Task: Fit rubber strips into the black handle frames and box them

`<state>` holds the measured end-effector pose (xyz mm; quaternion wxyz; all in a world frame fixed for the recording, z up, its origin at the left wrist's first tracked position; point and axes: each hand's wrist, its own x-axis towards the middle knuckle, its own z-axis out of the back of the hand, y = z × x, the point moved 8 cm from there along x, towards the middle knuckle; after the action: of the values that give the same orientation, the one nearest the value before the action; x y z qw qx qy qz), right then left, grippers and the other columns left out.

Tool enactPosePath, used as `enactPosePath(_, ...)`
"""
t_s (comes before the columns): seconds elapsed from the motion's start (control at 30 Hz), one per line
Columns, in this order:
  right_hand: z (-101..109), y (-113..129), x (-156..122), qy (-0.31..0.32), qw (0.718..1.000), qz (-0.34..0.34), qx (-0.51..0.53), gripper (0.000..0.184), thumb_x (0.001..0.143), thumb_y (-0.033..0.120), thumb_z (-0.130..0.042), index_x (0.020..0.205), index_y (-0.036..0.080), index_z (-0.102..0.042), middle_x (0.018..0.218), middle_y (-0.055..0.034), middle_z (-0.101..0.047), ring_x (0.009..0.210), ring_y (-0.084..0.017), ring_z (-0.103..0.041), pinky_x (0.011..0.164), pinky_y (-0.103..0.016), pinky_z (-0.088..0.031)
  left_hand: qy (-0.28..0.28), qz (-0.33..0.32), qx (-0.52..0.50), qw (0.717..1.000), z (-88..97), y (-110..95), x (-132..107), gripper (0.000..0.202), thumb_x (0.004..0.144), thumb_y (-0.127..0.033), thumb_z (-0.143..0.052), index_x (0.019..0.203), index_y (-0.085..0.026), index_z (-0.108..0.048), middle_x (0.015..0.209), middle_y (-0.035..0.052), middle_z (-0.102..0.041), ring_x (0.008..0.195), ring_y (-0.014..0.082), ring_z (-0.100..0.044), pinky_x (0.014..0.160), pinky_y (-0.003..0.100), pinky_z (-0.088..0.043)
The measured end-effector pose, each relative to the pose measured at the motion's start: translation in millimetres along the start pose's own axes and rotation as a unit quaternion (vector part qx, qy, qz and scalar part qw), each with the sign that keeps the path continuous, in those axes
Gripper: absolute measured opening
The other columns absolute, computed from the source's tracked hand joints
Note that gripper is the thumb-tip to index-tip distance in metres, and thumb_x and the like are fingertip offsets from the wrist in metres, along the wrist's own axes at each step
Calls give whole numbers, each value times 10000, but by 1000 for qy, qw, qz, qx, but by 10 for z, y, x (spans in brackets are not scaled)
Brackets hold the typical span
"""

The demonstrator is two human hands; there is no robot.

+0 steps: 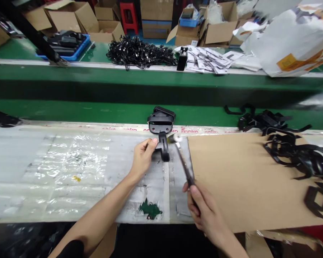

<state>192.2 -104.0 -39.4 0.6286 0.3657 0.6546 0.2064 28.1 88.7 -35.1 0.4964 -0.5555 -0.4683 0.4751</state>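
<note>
In the middle of the bench, my left hand [144, 157] pinches a black plastic bracket [164, 148] between thumb and fingers. My right hand [206, 211] is wrapped round the dark handle of a hammer [183, 161]. The hammer's head, blurred, is just right of the bracket's upper end; whether they touch I cannot tell. Just beyond the bracket, a small stack of black plastic parts [161, 120] with rounded ends lies at the bench's back edge.
Several black brackets lie in a pile [298, 154] at right, partly on a cardboard sheet [226, 179]. Behind, a green shelf holds black cables [142, 52], white leaflets [210, 59], a blue tray [78, 52] and a white bag [282, 43]. A dark post [29, 28] slants at upper left.
</note>
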Motion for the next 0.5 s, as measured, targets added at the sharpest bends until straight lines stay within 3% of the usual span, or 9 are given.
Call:
enactPosePath(0.13, 107, 165, -82, -66, 986, 142, 57, 528, 972, 786, -489, 1003, 260, -532, 632, 87, -351, 484, -80, -254, 424, -196, -239, 0, -5, 14, 1000, -23, -80, -4, 626, 928, -654, -637, 637, -217, -299, 651, -36, -244, 617, 123, -221, 585, 305, -220)
enactPosePath(0.17, 81, 102, -50, -56, 989, 134, 39, 546, 958, 806, -486, 988, 262, -524, 631, 83, -361, 485, -86, -273, 424, -203, -255, 0, -6, 15, 1000, -25, -98, -7, 625, 928, -654, -636, 635, -217, -298, 651, -36, -249, 619, 123, -224, 588, 305, -221)
enactPosePath(0.27, -26, -238, 88, 15, 998, -3, -67, 588, 928, 836, -504, 996, 253, -539, 636, 83, -389, 455, -72, -265, 388, -187, -239, 2, -9, 15, 1000, -34, -130, -17, 623, 923, -645, -643, 629, -216, -300, 650, -36, -257, 624, 121, -238, 594, 302, -228)
enactPosePath(0.33, -12, -328, 120, 37, 993, -60, -99, 587, 935, 824, -510, 1052, 249, -551, 643, 93, -396, 437, -56, -233, 363, -165, -217, 3, -9, 9, 1000, -35, -124, -12, 626, 914, -644, -654, 624, -217, -301, 648, -38, -254, 623, 118, -241, 596, 299, -229)
enactPosePath(0.5, 214, -1, 115, -6, 997, 7, -75, 599, 916, 798, -573, 1107, 231, -589, 639, 96, -421, 403, -41, -217, 335, -160, -204, 4, 66, -142, 988, 2, -8, 117, 654, 816, -664, -765, 605, -219, -335, 593, -64, -257, 562, 96, -243, 560, 279, -223)
